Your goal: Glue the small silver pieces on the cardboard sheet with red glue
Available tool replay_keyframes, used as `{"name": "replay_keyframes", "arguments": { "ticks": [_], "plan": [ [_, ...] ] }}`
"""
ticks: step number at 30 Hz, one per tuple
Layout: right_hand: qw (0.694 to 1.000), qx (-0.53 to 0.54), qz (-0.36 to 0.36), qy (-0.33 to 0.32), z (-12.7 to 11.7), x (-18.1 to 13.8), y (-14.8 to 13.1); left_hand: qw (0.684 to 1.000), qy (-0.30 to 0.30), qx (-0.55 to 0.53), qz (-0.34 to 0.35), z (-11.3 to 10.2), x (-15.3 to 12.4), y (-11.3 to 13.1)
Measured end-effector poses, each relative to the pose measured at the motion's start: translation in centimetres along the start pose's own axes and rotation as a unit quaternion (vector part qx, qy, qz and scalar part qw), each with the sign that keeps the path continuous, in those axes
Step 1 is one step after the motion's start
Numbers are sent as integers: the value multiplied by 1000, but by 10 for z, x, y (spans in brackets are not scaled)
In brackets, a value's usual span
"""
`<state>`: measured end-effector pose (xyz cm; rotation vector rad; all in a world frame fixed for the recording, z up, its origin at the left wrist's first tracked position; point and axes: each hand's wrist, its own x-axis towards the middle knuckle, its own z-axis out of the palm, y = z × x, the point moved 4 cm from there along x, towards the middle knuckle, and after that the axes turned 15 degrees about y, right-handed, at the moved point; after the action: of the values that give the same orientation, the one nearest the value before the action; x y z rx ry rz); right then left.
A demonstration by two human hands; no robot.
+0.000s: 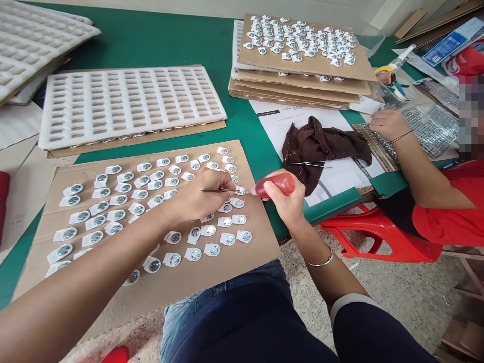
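Green counter (242, 123) ahead; gripping slim metal tool (214, 190) in left hand (204, 196), red bottle (278, 185) in right hand (289, 204), silver disc (240, 190) between them. Cardboard sheet (260, 247) below, other discs (132, 277) partly hidden by left forearm (113, 264); tool tip unclear.

A red bottle (279, 184), tipped sideways, and slim tweezers (210, 189) point at a silver disc (240, 190) on cardboard (259, 227).

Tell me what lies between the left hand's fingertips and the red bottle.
A small round silver piece lies there, as the head view shows.
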<state>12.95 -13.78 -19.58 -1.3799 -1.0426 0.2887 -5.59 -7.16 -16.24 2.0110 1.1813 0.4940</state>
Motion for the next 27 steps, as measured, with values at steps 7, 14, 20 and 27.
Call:
{"name": "replay_keyframes", "arguments": {
  "ticks": [7, 14, 20, 27],
  "plan": [
    [1000, -6, -2, -6, 1, 0, 0, 1000, 5, 4, 3, 0, 0, -1],
    [1000, -1, -7, -8, 1, 0, -2, 1000, 4, -2, -5, -1, 0, 2],
    [1000, 5, -10, -17, 2, -1, -3, 1000, 0, 5, -3, -2, 0, 4],
    [999, 14, -5, -36, 3, -3, -3, 1000, 1, 4, 6, -1, 0, 3]
  ]
}}
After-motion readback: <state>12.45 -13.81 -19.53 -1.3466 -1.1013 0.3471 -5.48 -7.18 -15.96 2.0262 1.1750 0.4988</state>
